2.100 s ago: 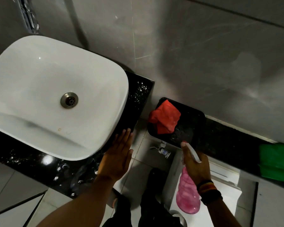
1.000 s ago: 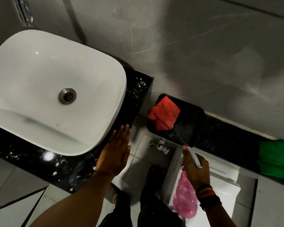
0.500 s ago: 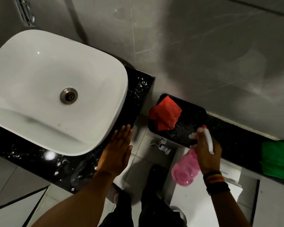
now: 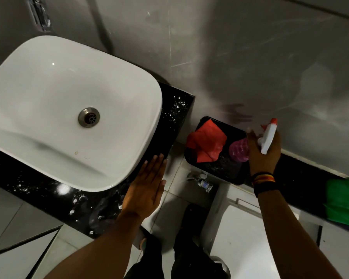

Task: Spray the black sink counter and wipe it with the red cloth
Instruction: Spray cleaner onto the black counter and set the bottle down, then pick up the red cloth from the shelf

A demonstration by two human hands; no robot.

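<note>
The black sink counter carries a white basin and is flecked with droplets. My left hand lies flat and open on the counter's right end, beside the basin. The red cloth sits crumpled on a lower black ledge to the right. My right hand is shut on the pink spray bottle, holding it upright over that ledge, just right of the cloth. Its white trigger head with the red nozzle sticks up above my fingers.
A grey tiled wall runs behind everything. A green cloth lies on the dark ledge at the far right. A white toilet cistern and lid sit below my right arm. A small valve hangs under the ledge. My legs stand on the pale floor.
My right hand has lifted the spray bottle up and to the right, from pointing at the ledge to standing upright beside the red cloth. The left hand has stayed flat on the counter.
</note>
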